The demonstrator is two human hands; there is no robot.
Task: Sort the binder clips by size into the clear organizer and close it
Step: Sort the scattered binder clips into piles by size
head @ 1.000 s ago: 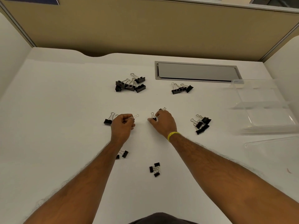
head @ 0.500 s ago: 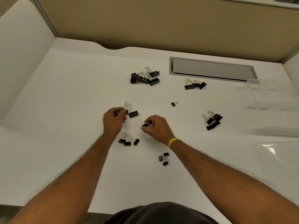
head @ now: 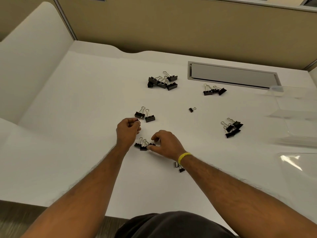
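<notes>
Clips gathered into piles by size on the worktop (head: 85,103), none in the organizer yet

Mid-frame, the left hand (head: 127,132) is closed, pinching the wire handle of one binder clip (head: 141,118) just below a pair of medium clips (head: 145,115); the right hand (head: 165,144), fingers (head: 154,137) curled and half open, is at a small-clip cluster (head: 143,145), though whether it grips one I cannot tell. More piles sit upper centre (head: 163,81), upper right (head: 214,90) and right (head: 232,127), one stray clip (head: 191,109) between. The clear organizer (head: 298,117) stands open at the right edge, seemingly empty: loading and closing remain
</notes>
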